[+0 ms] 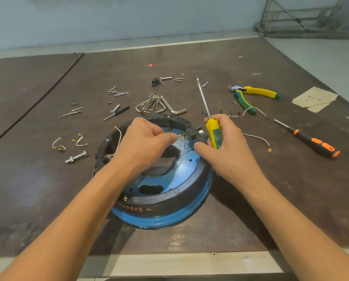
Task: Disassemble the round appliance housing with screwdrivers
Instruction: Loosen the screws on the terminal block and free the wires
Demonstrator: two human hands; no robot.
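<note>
I find the round housing lying open-side up on the table. My left hand pinches a thin wire inside it. My right hand grips the yellow-green screwdriver. I judge the shell rigid and light and the wiring fragile, so it is best steadied by the black rim.

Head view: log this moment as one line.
left hand: pinches wire in housing | right hand: holds yellow screwdriver, tip pointing away | orange screwdriver: lying on table
</note>
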